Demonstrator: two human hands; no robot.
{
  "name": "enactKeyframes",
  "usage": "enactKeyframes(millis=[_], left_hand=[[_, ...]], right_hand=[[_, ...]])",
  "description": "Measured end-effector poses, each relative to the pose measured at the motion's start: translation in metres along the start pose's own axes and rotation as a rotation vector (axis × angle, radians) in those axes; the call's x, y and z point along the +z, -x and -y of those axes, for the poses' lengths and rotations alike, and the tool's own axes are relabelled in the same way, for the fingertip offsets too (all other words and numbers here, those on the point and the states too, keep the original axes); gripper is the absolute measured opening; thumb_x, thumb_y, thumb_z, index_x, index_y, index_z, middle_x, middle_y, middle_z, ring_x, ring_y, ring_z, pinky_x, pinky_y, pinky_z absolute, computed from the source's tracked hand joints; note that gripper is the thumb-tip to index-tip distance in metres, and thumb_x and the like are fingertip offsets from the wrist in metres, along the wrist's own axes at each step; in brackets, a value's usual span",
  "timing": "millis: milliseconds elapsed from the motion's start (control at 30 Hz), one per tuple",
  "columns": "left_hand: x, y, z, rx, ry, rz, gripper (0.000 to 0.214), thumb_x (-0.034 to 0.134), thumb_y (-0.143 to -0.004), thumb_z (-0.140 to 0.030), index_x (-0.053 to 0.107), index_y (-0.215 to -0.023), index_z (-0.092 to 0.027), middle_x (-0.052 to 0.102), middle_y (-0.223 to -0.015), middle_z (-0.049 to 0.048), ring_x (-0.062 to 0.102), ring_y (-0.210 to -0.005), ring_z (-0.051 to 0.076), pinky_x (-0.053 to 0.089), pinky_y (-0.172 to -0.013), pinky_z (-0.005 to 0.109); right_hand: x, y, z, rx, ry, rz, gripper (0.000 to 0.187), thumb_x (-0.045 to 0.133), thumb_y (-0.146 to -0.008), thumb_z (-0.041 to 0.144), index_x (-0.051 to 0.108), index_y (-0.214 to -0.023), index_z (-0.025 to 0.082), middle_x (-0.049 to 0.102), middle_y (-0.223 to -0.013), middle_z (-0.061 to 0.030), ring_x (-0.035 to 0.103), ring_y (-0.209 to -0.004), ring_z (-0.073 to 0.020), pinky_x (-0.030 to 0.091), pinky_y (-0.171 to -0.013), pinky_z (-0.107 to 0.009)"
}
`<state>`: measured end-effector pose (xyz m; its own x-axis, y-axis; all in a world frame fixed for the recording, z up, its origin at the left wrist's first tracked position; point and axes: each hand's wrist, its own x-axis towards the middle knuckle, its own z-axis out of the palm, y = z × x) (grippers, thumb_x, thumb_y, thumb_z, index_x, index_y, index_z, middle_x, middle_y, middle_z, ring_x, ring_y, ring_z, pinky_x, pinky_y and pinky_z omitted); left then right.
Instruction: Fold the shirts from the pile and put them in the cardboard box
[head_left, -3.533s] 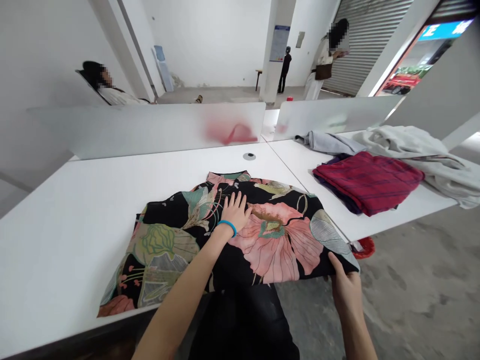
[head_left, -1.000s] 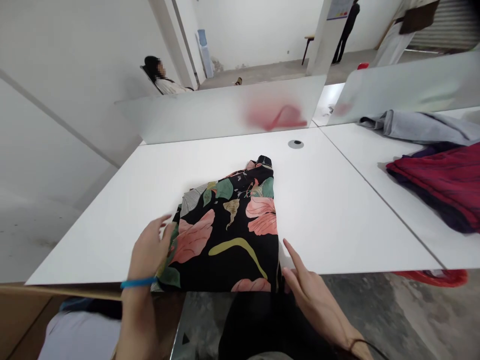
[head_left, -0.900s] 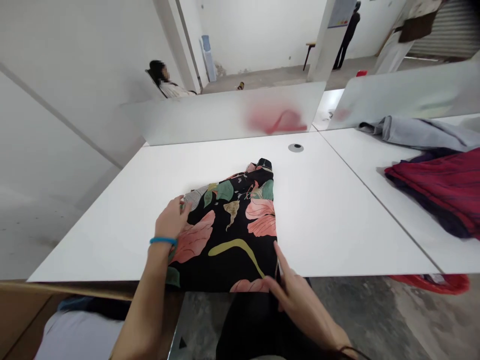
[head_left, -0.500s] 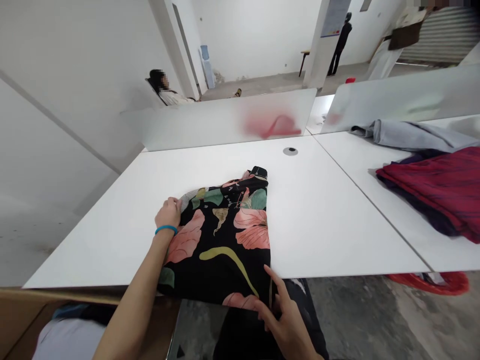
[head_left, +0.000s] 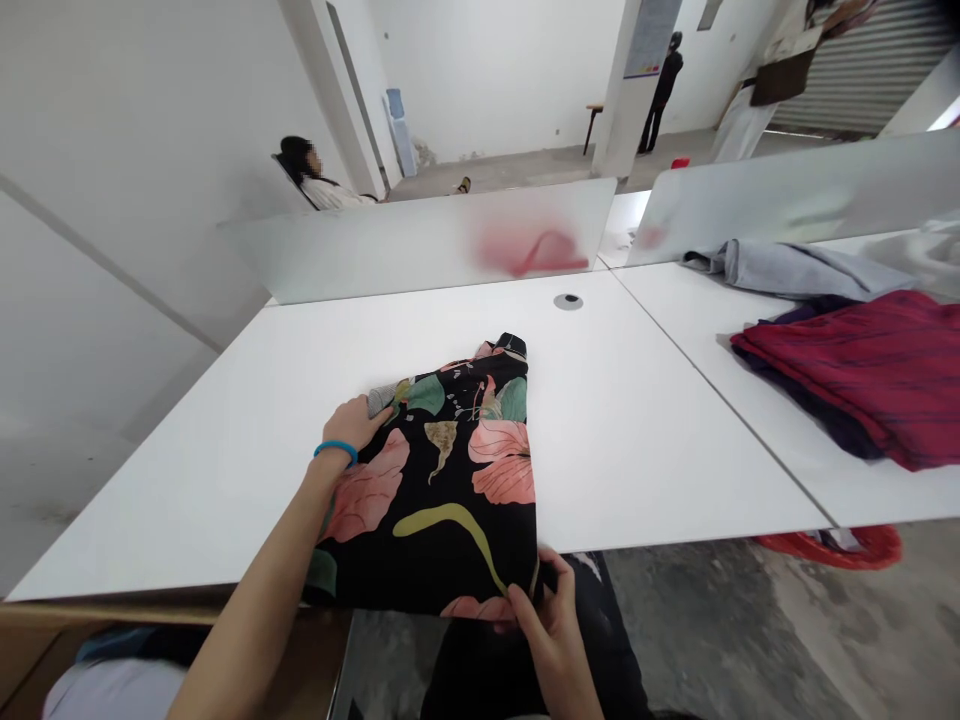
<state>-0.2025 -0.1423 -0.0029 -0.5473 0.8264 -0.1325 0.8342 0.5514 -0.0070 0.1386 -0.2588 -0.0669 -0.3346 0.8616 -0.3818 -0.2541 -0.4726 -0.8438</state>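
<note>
A folded black garment [head_left: 450,470] printed with pink flowers and green leaves lies on the white table [head_left: 637,430], its lower part hanging over the front edge. My left hand [head_left: 354,422], with a blue band at the wrist, closes on the garment's left edge beside a grey patterned piece of cloth [head_left: 380,400]. At the lower right corner, my right hand [head_left: 551,610] pinches the fabric between thumb and fingers. The underside of the garment is hidden.
To the right lie a folded red cloth [head_left: 877,370] and a grey garment [head_left: 810,268]. A frosted divider [head_left: 375,250] runs along the back. Below stand a cardboard box [head_left: 300,660] with clothes and a red basket [head_left: 885,548]. People are farther off.
My left hand has shifted slightly in over the garment's edge, forefinger now on the cloth. My right hand's fingers have drawn together on the corner. The view has turned slightly.
</note>
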Motion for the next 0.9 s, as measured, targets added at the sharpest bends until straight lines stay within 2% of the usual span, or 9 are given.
enactKeyframes(millis=[67, 133, 267, 367, 500, 600, 667, 800, 900], left_hand=[[-0.003, 0.001, 0.002, 0.002, 0.012, 0.068, 0.072, 0.036, -0.078, -0.066, 0.053, -0.116, -0.007, 0.066, -0.101, 0.0195, 0.063, -0.090, 0.033, 0.049, -0.070, 0.038], [-0.009, 0.002, 0.004, 0.067, 0.064, 0.151, 0.075, 0.040, -0.074, -0.069, 0.053, -0.118, -0.010, 0.067, -0.103, 0.0177, 0.064, -0.090, 0.033, 0.049, -0.071, 0.037], [-0.021, 0.006, 0.008, 0.352, 0.298, 0.338, 0.074, 0.043, -0.073, -0.072, 0.055, -0.122, -0.018, 0.062, -0.123, 0.0086, 0.058, -0.109, 0.029, 0.046, -0.090, 0.033], [-0.028, 0.008, 0.012, 0.444, 0.384, 0.347, 0.080, 0.044, -0.072, -0.072, 0.048, -0.130, -0.017, 0.055, -0.133, 0.0080, 0.052, -0.119, 0.028, 0.040, -0.100, 0.032], [-0.031, 0.008, 0.017, 0.415, 0.403, 0.271, 0.085, 0.047, -0.069, -0.072, 0.044, -0.133, -0.016, 0.053, -0.135, 0.0107, 0.051, -0.119, 0.031, 0.038, -0.102, 0.039], [-0.027, 0.008, 0.017, 0.440, 0.538, 0.307, 0.081, 0.052, -0.068, -0.070, 0.046, -0.131, -0.020, 0.055, -0.133, 0.0081, 0.049, -0.121, 0.030, 0.037, -0.104, 0.041], [-0.024, 0.009, 0.015, 0.457, 0.671, 0.328, 0.074, 0.056, -0.068, -0.066, 0.051, -0.128, -0.022, 0.055, -0.134, 0.0063, 0.047, -0.123, 0.029, 0.037, -0.105, 0.038], [-0.022, 0.012, 0.008, 0.386, 0.877, 0.300, 0.068, 0.066, -0.062, -0.060, 0.061, -0.118, -0.022, 0.060, -0.128, 0.0066, 0.051, -0.120, 0.028, 0.040, -0.102, 0.037], [-0.030, 0.016, 0.009, 0.351, 1.000, 0.271, 0.070, 0.070, -0.060, -0.055, 0.061, -0.120, -0.020, 0.060, -0.128, 0.0081, 0.051, -0.121, 0.030, 0.038, -0.105, 0.040]], right_hand=[[-0.003, 0.003, -0.002, 0.067, -0.039, -0.014, 0.061, 0.070, -0.074, 0.050, 0.044, -0.120, 0.020, 0.069, -0.096, -0.0083, 0.067, -0.084, -0.0234, 0.054, -0.073, -0.034], [-0.005, 0.002, 0.000, 0.144, -0.091, 0.004, 0.054, 0.070, -0.072, 0.052, 0.053, -0.111, 0.018, 0.069, -0.096, -0.0082, 0.066, -0.090, -0.0236, 0.052, -0.081, -0.034], [-0.004, -0.007, 0.009, 0.313, -0.117, 0.081, 0.055, 0.069, -0.071, 0.056, 0.063, -0.106, 0.014, 0.068, -0.108, -0.0112, 0.060, -0.107, -0.0256, 0.045, -0.094, -0.034], [-0.003, -0.009, 0.018, 0.331, -0.001, 0.034, 0.057, 0.072, -0.068, 0.054, 0.066, -0.106, 0.012, 0.068, -0.108, -0.0101, 0.060, -0.108, -0.0260, 0.044, -0.096, -0.035], [-0.003, -0.001, 0.032, 0.259, 0.105, -0.022, 0.052, 0.073, -0.067, 0.050, 0.067, -0.104, 0.014, 0.069, -0.105, -0.0085, 0.061, -0.103, -0.0255, 0.050, -0.085, -0.032], [-0.002, 0.005, 0.040, 0.251, 0.046, -0.030, 0.051, 0.069, -0.071, 0.049, 0.064, -0.110, 0.017, 0.067, -0.106, -0.0079, 0.065, -0.091, -0.0255, 0.055, -0.067, -0.032], [-0.003, 0.007, 0.044, 0.208, 0.051, -0.080, 0.043, 0.065, -0.074, 0.048, 0.066, -0.106, 0.019, 0.067, -0.104, -0.0080, 0.066, -0.085, -0.0258, 0.055, -0.059, -0.033], [-0.010, 0.006, 0.052, -0.024, 0.278, -0.185, 0.024, 0.059, -0.075, 0.039, 0.072, -0.087, 0.024, 0.067, -0.098, -0.0082, 0.066, -0.086, -0.0271, 0.057, -0.063, -0.036], [-0.022, 0.000, 0.059, -0.207, 0.545, -0.136, 0.025, 0.060, -0.068, 0.029, 0.073, -0.089, 0.026, 0.066, -0.102, -0.0084, 0.065, -0.093, -0.0288, 0.057, -0.072, -0.038]])
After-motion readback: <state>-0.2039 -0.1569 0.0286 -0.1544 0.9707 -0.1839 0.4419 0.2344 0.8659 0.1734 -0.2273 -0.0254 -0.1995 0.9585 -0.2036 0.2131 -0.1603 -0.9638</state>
